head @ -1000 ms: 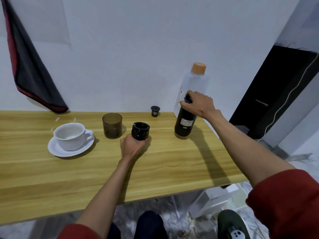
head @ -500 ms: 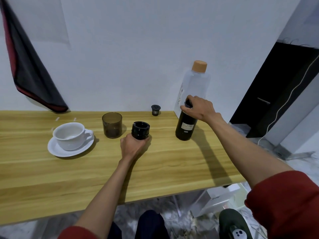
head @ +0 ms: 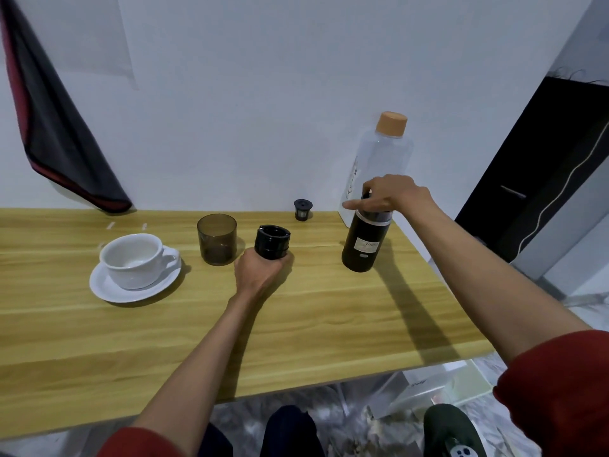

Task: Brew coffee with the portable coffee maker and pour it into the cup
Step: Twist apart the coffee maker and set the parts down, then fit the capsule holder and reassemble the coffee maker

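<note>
Left hand [head: 260,275] grips the black part [head: 272,242] from the near side, fingers wrapped round its lower half. The part stands on the table [head: 329,324] at the centre of the scene, open mouth up.

Right hand [head: 392,196] sits over the top of the maker [head: 362,249], fingers and thumb curled round its head, index finger stretched out to the left. I can't see under the palm, so I can't tell whether a lid is on there.

Maker: right of the black part and apart from it, just in front of the bottle [head: 379,159], which stands far right by the wall. Long axis near vertical, top leaning a little to the right in this wide view, label facing me. Base is at table level; I can't tell whether it rests or is just lifted.

Step in hand, as I judge it: either opening the maker's top or bringing the body over to join the black part. To do it well I'd:
- keep the grip high but firm;
- twist or lift straight along the axis so the tall, narrow body doesn't tip;
- stay off the bottle behind;
- have the left hand pin the black part flat, so the two pieces meet square.

Also there: cup [head: 138,277] on its saucer [head: 105,288] at left, empty as far as I can see. Tumbler [head: 217,239] between cup and black part. Small filter [head: 301,209] far, by the wall.
</note>
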